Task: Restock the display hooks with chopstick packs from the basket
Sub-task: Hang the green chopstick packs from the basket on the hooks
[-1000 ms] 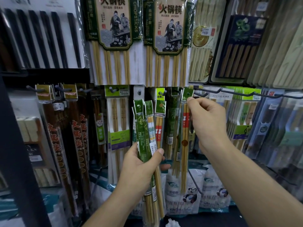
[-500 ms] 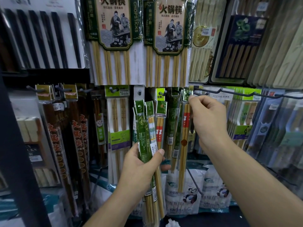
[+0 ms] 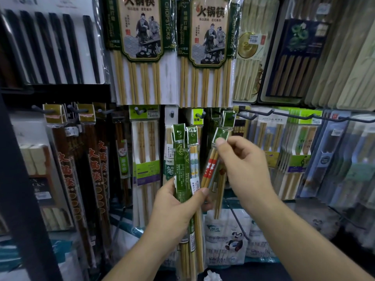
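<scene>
The left hand (image 3: 176, 203) grips a bundle of green chopstick packs (image 3: 180, 159) upright. Just beside it, the right hand (image 3: 245, 169) pinches the tilted red-banded pack (image 3: 209, 167) by its top.

Up high hang two big packs with a drawing of two men (image 3: 140, 37) and long light sticks under it. They hang side by side. To the left of them is a white pack of black sticks (image 3: 52, 47). To the right is a pack with a gold coin (image 3: 247, 45), and next to that a dark blue box (image 3: 294, 57) with brown sticks. Lower down on the left hang long brown packs with red writing (image 3: 97, 169). A dark post (image 3: 18, 199) stands at the far left. At the bottom sits a white bag with a panda (image 3: 233, 240) on it.
</scene>
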Demonstrator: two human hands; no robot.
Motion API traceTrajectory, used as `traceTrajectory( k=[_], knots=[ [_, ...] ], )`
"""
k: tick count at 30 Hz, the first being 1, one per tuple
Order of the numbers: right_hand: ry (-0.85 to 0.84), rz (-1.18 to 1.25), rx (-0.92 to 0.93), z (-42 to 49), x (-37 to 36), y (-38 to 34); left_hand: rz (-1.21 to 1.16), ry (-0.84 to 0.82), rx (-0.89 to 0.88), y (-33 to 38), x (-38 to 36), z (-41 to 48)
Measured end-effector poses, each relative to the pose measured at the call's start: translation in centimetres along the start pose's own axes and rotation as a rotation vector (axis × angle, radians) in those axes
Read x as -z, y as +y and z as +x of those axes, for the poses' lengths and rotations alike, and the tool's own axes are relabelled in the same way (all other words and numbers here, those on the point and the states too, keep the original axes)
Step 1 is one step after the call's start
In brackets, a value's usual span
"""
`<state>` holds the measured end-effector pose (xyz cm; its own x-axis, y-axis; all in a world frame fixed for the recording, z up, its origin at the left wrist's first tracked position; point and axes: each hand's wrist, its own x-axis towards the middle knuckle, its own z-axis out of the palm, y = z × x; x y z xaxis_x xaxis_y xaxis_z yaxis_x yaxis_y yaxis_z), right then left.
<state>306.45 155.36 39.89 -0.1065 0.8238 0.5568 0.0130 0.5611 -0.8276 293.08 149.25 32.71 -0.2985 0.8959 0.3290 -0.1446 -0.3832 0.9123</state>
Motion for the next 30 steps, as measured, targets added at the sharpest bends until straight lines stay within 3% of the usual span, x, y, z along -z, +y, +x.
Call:
traceTrajectory(
  k=[6,11,21,30],
  knots=[
    [0.038,0.213,-0.164,0.1,-0.2,-0.8,0.055,-0.029,-0.041,-0.1,0.1,-0.2],
    [0.037,0.309,-0.263,0.1,0.3,-0.8,-0.068,-0.042,0.011,-0.2,0.1,0.0],
    [0.149,0.129,-0.068,2.1,1.0,-2.4,0.090,-0.001,-0.022,-0.3,0.5,0.0],
    [0.190,0.117,-0.070,3.7,1.1,-2.2,0.032,-0.021,0.029,-0.3,0.7,0.1]
  ],
)
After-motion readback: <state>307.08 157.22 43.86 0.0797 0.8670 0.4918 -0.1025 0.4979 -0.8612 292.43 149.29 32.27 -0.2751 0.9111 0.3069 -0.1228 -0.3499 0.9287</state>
